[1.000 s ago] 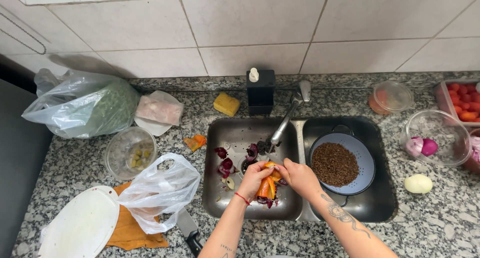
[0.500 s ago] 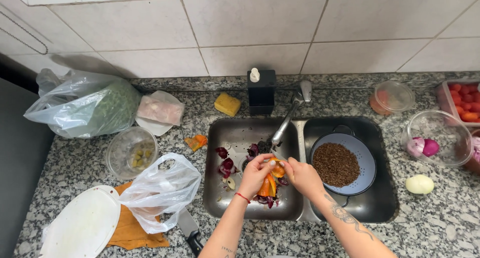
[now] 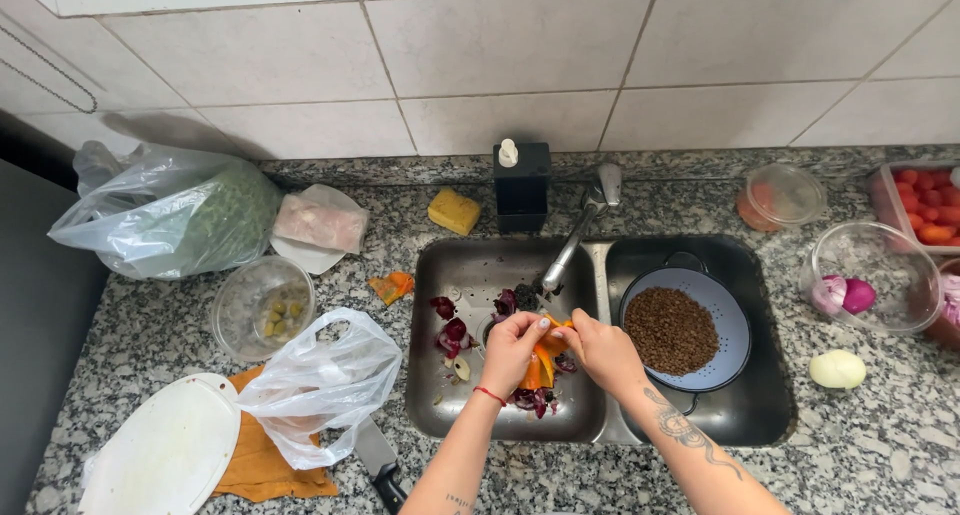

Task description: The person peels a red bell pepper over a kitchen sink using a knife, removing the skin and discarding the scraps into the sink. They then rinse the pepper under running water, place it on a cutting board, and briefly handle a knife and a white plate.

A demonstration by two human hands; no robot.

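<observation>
Both hands, left hand (image 3: 513, 349) and right hand (image 3: 601, 347), curl closed around orange peels (image 3: 541, 363) above the sink (image 3: 470, 265)

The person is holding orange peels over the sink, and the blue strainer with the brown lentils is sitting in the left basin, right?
Not quite. The head view shows the blue strainer with brown lentils in the right basin. The rest holds: the left hand and right hand hold orange peels over the sink, above the left basin.
</observation>
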